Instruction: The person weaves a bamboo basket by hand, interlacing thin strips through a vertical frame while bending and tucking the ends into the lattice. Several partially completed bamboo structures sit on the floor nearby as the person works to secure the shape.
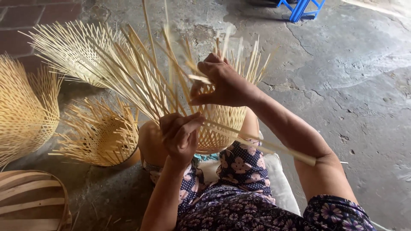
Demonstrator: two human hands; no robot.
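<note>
- The right hand is closed around the loose upright strips at the top of a half-woven bamboo basket, fingers curled over and thumb pressing from the near side.
- The left hand sits lower and to the left, fingers folded in a narrow pinch on 1 or 2 bamboo strips that fan upward from the basket's rim.
- The basket rests between the person's knees, its woven body facing the camera and its unwoven ends splaying up and out; the moving strips are blurred.
- A long flat strip runs from the basket down across the right forearm.
- The person sits on a white cushion, wearing dark floral-print clothing.
- The surface is a rough grey concrete floor, cracked and stained, with a patch of reddish brick at the upper left.
- 3 other unfinished baskets lie on the floor to the left: 1 at the far left, 1 behind and 1 near the left knee.
- A rounded frame of wide bent slats sits at the lower left corner.
- A blue stool stands at the top edge, well apart from the work.
</note>
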